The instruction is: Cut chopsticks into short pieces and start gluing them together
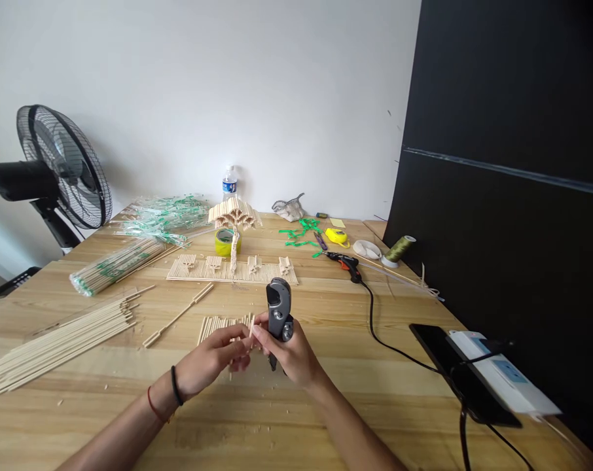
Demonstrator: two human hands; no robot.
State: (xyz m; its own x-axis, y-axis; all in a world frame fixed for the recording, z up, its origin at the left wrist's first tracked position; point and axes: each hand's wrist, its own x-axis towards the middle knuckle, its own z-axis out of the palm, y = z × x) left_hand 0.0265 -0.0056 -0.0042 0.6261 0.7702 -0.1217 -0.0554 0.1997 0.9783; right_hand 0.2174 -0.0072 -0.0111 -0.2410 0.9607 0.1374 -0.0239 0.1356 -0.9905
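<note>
Both our hands meet well short of the far edge of the table (257, 425), left hand (215, 357) pinching a short stick (252, 325), right hand (296, 356) clasping a dark hand tool (279, 311), seemingly at a stick-handling step calling next for steady fingertips.

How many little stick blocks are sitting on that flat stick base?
4. Left of the post: outer left block, inner left block. Right of it: inner right block, outer right block. None looks hidden.
</note>
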